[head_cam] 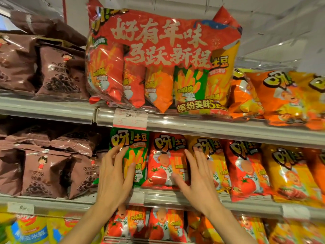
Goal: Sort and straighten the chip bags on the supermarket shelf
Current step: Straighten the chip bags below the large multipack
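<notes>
On the middle shelf (175,197) a green chip bag (135,147) stands upright, with a red tomato chip bag (163,155) beside it on the right. My left hand (114,175) lies flat with straight fingers on the left part of the green bag. My right hand (197,175) is spread with straight fingers across the seam between the red bag and a yellow chip bag (213,155). Further right stand another red bag (246,169) and a yellow one (288,173).
A large red multi-pack (163,60) fills the top shelf above my hands, its lower edge hanging over a price tag (130,118). Orange bags (281,97) lie to its right. Brown chocolate snack bags (49,169) fill the left side. More tomato bags (158,224) stand on the shelf below.
</notes>
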`<state>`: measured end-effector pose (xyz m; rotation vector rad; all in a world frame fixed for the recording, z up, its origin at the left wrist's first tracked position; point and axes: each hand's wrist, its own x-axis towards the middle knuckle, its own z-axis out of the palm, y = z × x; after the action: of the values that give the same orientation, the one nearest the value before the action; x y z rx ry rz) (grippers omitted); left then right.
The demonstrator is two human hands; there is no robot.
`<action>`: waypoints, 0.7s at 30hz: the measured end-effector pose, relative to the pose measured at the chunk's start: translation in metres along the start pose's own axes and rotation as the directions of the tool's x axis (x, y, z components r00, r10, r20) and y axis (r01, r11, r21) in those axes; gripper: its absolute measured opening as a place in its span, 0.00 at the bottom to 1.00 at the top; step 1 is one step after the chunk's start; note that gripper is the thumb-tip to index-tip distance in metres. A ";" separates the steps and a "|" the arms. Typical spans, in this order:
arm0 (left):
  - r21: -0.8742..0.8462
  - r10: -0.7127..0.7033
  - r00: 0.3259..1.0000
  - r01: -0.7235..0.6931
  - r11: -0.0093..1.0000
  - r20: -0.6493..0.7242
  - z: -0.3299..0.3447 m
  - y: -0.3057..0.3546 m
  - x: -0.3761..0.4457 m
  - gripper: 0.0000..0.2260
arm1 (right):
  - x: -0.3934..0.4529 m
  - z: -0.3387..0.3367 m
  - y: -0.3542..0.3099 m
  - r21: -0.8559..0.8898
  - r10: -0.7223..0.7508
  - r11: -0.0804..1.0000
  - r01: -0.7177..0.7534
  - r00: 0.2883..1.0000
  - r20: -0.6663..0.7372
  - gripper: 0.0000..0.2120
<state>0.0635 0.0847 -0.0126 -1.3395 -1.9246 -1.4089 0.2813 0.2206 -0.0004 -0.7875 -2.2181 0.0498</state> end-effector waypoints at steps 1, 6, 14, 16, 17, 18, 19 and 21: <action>-0.006 0.036 0.999 -0.036 0.999 0.009 0.005 0.011 -0.001 0.23 | -0.001 -0.009 0.009 0.008 0.035 0.999 -0.035 0.999 -0.041 0.37; -0.095 0.145 0.984 -0.136 0.986 0.101 0.045 0.070 -0.001 0.17 | -0.004 -0.060 0.072 0.014 0.286 0.957 -0.290 0.934 -0.214 0.33; -0.331 0.239 0.905 -0.119 0.936 0.351 0.127 0.168 -0.007 0.15 | -0.006 -0.111 0.186 0.103 0.567 0.822 -0.560 0.823 -0.046 0.34; -0.359 0.184 0.882 -0.018 0.933 0.433 0.152 0.196 -0.005 0.19 | -0.006 -0.111 0.199 0.133 0.581 0.804 -0.579 0.813 0.028 0.33; -0.352 0.152 0.867 0.029 0.935 0.475 0.164 0.208 -0.003 0.22 | -0.006 -0.110 0.202 0.146 0.594 0.789 -0.596 0.802 0.061 0.33; -0.330 0.121 0.851 0.064 0.942 0.511 0.174 0.217 -0.002 0.25 | -0.005 -0.108 0.205 0.165 0.601 0.778 -0.606 0.795 0.085 0.32; -0.296 0.093 0.834 0.087 0.951 0.543 0.184 0.224 -0.001 0.28 | -0.005 -0.106 0.207 0.186 0.605 0.768 -0.613 0.790 0.104 0.31; -0.222 0.054 0.817 0.091 0.971 0.573 0.198 0.233 0.001 0.29 | -0.004 -0.104 0.209 0.222 0.611 0.748 -0.626 0.779 0.138 0.34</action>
<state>0.3050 0.2678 0.0235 -2.0650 -2.1745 -1.3817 0.4630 0.3669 0.0137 -1.3529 -1.8473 0.6839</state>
